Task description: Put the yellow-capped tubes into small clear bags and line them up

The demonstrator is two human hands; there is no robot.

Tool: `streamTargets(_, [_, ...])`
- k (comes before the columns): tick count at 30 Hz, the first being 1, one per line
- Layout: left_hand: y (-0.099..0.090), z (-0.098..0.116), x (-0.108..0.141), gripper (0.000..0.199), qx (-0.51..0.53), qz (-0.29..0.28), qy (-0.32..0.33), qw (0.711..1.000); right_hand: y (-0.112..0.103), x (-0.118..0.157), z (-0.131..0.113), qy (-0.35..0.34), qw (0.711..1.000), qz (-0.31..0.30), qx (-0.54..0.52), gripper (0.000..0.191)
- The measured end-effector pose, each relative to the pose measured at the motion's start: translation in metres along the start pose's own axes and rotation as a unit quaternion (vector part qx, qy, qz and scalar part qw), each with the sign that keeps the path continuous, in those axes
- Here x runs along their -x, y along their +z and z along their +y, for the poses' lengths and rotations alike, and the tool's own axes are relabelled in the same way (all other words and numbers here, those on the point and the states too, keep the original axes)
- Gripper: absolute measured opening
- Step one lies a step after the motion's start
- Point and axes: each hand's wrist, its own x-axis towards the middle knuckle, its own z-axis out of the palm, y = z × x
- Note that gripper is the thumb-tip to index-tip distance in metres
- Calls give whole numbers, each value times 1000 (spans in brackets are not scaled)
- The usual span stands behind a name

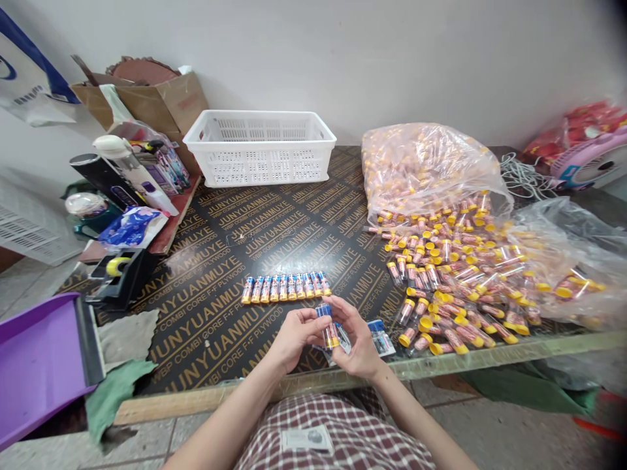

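Near the table's front edge, my left hand (294,338) and my right hand (356,343) both grip one small clear tube (330,329) with a yellow cap at its lower end and a blue printed wrap round its upper part. My left thumb presses on the wrap, while the right fingers hold the tube from the other side. Just beyond my hands stretches a neat row of several blue-wrapped tubes (287,287). By my right hand lies a stack of blue printed wraps (381,338), partly hidden. Many unwrapped yellow-capped tubes (445,251) are heaped to the right.
A white plastic basket (264,166) stands at the back. Behind the heap, a clear bag (421,156) holds more tubes. A tape dispenser (122,277), a bottle (130,170) and a cardboard box (181,98) are on the left, beside a purple dustpan (42,365). A pink fan (592,160) sits far right.
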Motion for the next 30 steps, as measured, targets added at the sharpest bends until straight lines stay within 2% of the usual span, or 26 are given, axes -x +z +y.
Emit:
streamTargets(3, [-1,-3,-3,35,-6,2,4,1000,2,-3,-2,-1,1000,-9,-9,80])
streamTargets(5, [-9,1,-7,35,-25,8,16,1000,2,-7,-1,2,1000,-23,-10,80])
streamTargets(7, [-28,14,-13,36,-75,44,51,995,0,-12,5,9,999,-33,10,83])
streamTargets(8, [-42,23,-16,36,-119,83,78,986,-2,-16,10,16,999,-27,32,83])
streamTargets(9, [-59,34,-17,36,-175,137,109,969,-5,-19,17,28,998,-14,61,82])
streamTargets(10, [-79,46,-18,36,-243,200,139,939,-7,-22,25,47,994,4,94,78])
streamTargets(12, [-119,66,-17,34,-410,335,172,831,-11,-26,42,94,983,35,155,65])
streamTargets(13, [-138,73,-16,33,-478,373,167,777,-12,-28,51,118,977,37,176,60])
streamTargets(14, [-155,78,-16,33,-525,386,144,745,-12,-28,59,137,972,29,191,56])
streamTargets(15, [-168,79,-17,33,-549,376,117,737,-10,-29,66,151,968,15,198,53])
streamTargets(17, [-184,76,-22,34,-557,352,77,748,-6,-29,77,159,966,-15,201,51])
streamTargets(20, [-185,66,-33,33,-546,336,61,765,-1,-30,85,147,964,-25,219,49])
streamTargets(24, [-169,60,-48,34,-545,318,56,774,-6,-32,89,142,954,-10,264,48])
streamTargets(26, [-163,59,-53,34,-562,308,60,765,-14,-33,89,142,947,-9,288,46])
streamTargets(30, [-159,57,-56,35,-600,318,91,729,-38,-38,88,143,926,-3,350,45])
